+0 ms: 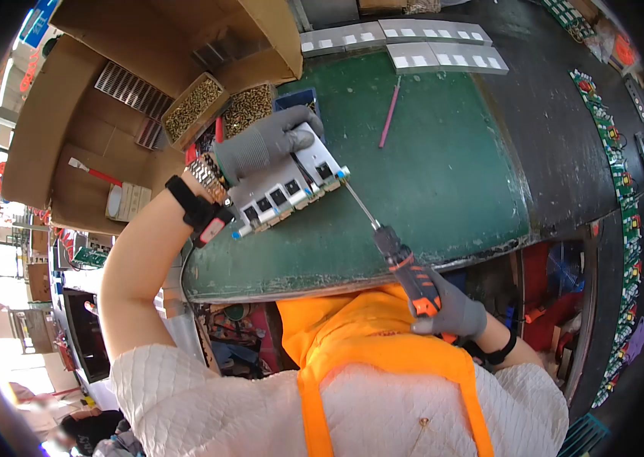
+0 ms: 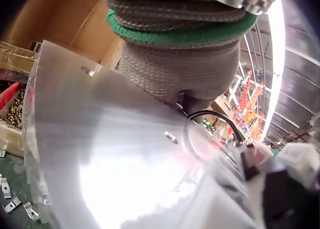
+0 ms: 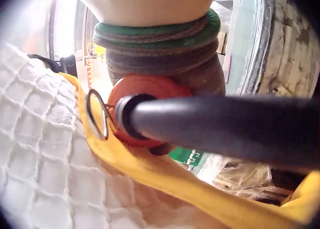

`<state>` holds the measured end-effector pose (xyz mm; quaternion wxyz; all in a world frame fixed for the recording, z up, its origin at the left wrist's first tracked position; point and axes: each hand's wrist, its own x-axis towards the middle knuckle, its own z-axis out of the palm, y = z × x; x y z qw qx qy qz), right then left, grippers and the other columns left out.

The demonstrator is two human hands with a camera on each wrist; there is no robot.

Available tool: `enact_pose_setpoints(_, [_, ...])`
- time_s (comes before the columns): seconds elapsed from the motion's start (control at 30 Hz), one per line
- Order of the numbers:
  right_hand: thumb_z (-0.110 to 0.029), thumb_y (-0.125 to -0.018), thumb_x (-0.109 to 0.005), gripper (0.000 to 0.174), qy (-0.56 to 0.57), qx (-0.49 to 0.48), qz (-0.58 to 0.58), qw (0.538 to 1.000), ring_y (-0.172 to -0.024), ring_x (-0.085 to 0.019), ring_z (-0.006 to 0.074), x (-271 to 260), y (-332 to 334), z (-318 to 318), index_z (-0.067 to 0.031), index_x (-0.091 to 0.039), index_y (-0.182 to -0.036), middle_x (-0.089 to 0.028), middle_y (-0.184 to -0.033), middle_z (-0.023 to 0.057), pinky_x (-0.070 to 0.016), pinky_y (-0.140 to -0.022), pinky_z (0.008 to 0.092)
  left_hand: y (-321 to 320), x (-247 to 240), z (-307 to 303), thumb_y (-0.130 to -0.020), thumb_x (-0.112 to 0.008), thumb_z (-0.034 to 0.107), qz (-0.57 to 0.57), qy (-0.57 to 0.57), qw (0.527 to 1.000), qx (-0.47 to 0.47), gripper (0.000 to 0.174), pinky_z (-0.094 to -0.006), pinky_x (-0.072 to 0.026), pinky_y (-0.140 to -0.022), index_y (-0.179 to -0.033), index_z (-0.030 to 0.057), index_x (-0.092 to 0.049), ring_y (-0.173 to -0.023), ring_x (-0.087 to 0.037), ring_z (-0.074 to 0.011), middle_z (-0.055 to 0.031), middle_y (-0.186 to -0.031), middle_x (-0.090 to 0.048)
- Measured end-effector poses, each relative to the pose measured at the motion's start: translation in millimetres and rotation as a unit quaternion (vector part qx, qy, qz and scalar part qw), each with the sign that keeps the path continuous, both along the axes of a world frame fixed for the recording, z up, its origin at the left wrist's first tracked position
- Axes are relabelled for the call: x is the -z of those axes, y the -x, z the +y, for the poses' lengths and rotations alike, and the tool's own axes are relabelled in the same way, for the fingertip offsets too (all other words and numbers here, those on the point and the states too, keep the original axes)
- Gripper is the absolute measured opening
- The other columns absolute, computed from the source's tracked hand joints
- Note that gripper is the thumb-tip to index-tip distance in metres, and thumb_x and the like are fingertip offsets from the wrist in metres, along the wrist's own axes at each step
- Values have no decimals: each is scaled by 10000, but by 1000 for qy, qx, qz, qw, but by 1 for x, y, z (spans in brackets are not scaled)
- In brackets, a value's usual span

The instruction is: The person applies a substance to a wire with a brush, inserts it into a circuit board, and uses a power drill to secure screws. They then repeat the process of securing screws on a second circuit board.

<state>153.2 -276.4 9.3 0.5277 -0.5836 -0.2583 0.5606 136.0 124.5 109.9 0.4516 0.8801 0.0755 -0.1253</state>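
My gloved left hand (image 1: 269,145) grips a silver metal housing (image 1: 265,186), tilted up over the green work mat. A circuit board (image 1: 291,204) with blue and white connectors runs along its near edge. In the left wrist view the shiny metal sheet (image 2: 115,134) fills much of the picture below the glove. My gloved right hand (image 1: 455,311) holds a black and orange electric screwdriver (image 1: 406,270). Its long bit points at the housing's right corner, the tip right by the board's end. The right wrist view shows the screwdriver's orange rear end, a wire hook (image 3: 97,114) and a thick black cable (image 3: 225,126).
Trays of brass screws (image 1: 196,109) and a blue bin (image 1: 297,99) stand by a large cardboard box (image 1: 78,129) on the left. A pink stick (image 1: 390,114) lies on the mat (image 1: 444,152). Metal housings (image 1: 444,59) line the back; circuit boards (image 1: 627,221) line the right.
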Motion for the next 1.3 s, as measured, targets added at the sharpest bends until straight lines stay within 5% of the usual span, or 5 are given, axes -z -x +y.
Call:
enact_pose_setpoints(0.17, [-189, -632, -903, 1023, 92, -29, 11, 995, -1153, -485, 146, 12, 4, -10, -10, -310, -1447, -517, -1276, 83, -408, -992, 316, 8, -5, -16, -930, -573, 101, 24, -9, 1000, -16, 240, -295, -442, -918, -1166, 61, -555, -999, -545, -136, -44, -1039, -582])
enact_pose_setpoints(0.23, [-167, -626, -915, 1039, 45, 23, 84, 995, -1161, -490, 146, 17, 9, -11, -18, -296, -1447, -516, -1295, 82, -413, -995, 318, 10, -2, -16, -939, -565, 97, 3, 9, 1000, -4, 230, -304, -447, -918, -1167, 64, -552, -1002, -553, -141, -47, -1042, -590])
enact_pose_setpoints(0.57, [-66, -642, -899, 1048, 24, -12, 68, 997, -1235, -471, 151, 25, 3, -8, -29, -248, -1462, -484, -1385, 86, -395, -1047, 336, 4, -2, -12, -937, -557, 88, 13, -18, 1000, -14, 189, -329, -477, -874, -1125, 68, -553, -964, -586, -169, -76, -990, -613])
enact_pose_setpoints(0.63, [-65, -644, -898, 1060, 22, -13, 71, 997, -1235, -472, 153, 25, 3, -8, -27, -235, -1470, -482, -1388, 86, -395, -1047, 335, 2, 1, -11, -930, -547, 81, -9, -39, 998, 45, 192, -326, -482, -856, -1122, 69, -555, -949, -590, -177, -83, -982, -616])
enact_pose_setpoints(1.3, [-84, -611, -919, 1134, 54, 1, 53, 997, -1168, -480, 124, 31, 4, -13, -27, -218, -1500, -498, -1330, 55, -416, -995, 318, 4, -2, -16, -948, -562, 119, 7, -72, 997, -3, 183, -335, -490, -869, -1121, 61, -559, -994, -605, -193, -93, -1026, -637])
